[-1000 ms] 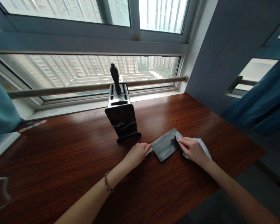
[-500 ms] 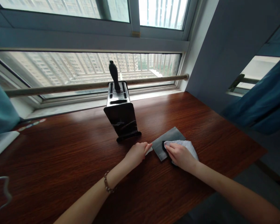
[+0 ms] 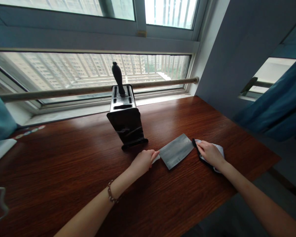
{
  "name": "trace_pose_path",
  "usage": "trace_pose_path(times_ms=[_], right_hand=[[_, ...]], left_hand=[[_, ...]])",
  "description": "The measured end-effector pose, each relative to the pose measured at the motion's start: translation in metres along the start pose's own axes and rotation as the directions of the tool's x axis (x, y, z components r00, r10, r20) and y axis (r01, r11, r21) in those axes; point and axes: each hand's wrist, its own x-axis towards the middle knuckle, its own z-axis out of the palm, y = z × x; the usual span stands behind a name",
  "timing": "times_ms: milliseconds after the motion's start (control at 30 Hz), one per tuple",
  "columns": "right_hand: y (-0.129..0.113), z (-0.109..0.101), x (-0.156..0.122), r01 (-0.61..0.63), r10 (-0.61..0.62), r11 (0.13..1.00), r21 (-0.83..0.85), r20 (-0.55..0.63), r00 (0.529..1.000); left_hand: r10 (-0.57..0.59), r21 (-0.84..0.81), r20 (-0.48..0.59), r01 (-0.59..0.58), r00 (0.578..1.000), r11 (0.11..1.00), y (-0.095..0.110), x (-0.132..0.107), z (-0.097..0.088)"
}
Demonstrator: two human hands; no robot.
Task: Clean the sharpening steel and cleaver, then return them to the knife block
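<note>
A cleaver lies flat on the wooden table, its wide grey blade between my hands. My left hand is curled at the blade's left corner and pinches a small white piece against it. My right hand rests at the blade's right end, fingers closed over a white cloth. The cleaver's black handle runs under that hand. A beaded bracelet is on my left wrist.
A metal knife block stands just behind the cleaver, with one black-handled knife in its slots. A rail runs along the window. A white object lies at the far left; blue curtains hang right of the table's edge.
My right hand with the cloth slid left across the blade, then back right off it to the handle end. My left hand stayed at the blade's left corner.
</note>
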Motion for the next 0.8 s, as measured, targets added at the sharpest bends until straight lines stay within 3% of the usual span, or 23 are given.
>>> trace_pose_path(times_ms=[267, 400, 567, 800], right_hand=[[0.007, -0.009, 0.006, -0.041, 0.038, 0.977, 0.211, 0.017, 0.999], [-0.018, -0.016, 0.009, -0.026, 0.032, 0.952, 0.305, -0.013, 0.999], [-0.073, -0.003, 0.016, 0.172, -0.208, 0.918, 0.358, 0.066, 0.976], [-0.124, 0.012, 0.030, 0.449, -0.494, 0.858, 0.250, 0.157, 0.855]], left_hand=[[0.013, -0.004, -0.004, -0.013, 1.000, 1.000, -0.001, 0.001, 0.000], [0.018, -0.002, -0.006, -0.018, 1.000, 1.000, -0.003, 0.001, 0.001], [0.025, 0.001, -0.009, -0.025, 1.000, 1.000, -0.002, 0.001, 0.001], [0.022, -0.008, 0.007, -0.022, 1.000, 1.000, 0.002, -0.001, -0.002]])
